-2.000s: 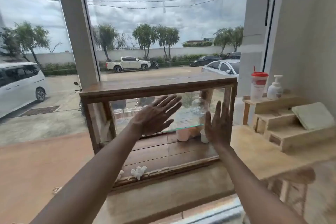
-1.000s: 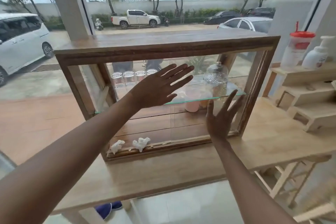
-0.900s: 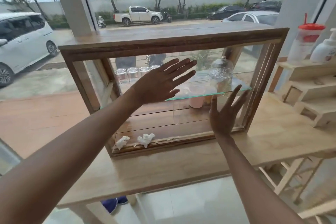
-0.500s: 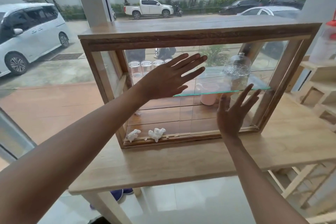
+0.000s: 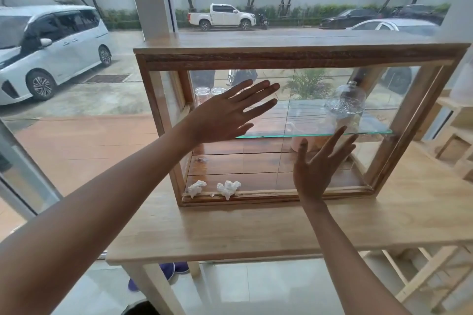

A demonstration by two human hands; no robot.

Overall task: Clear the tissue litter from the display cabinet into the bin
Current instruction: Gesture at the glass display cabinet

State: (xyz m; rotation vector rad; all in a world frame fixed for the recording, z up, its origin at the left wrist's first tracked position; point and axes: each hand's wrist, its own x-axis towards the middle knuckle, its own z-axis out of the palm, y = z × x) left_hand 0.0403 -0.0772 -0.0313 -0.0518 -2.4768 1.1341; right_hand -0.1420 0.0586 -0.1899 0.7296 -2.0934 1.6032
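A wooden display cabinet [image 5: 302, 55] with glass panes stands on a light wooden table [image 5: 256, 227]. Two crumpled white tissues lie on its floor at the front left: one tissue [image 5: 195, 188] near the corner, a second tissue [image 5: 229, 188] just right of it. My left hand [image 5: 227, 115] is spread flat, fingers apart, in front of the upper left glass. My right hand [image 5: 317, 169] is spread open lower down, near the middle of the cabinet front. Neither hand holds anything. A dark round rim [image 5: 139, 308] shows at the bottom edge; I cannot tell if it is the bin.
Inside, a glass shelf [image 5: 320, 133] carries a glass dome [image 5: 345, 102] and small jars [image 5: 202, 93]; a pink cup [image 5: 298, 142] sits below. Stepped wooden racks [image 5: 455, 135] stand at the right. Purple shoes [image 5: 169, 273] lie under the table. Window glass is behind.
The view has dropped and shifted left, so the cabinet sits further right in frame. The two spread hands have kept their pose against the cabinet front. The tissues have not moved.
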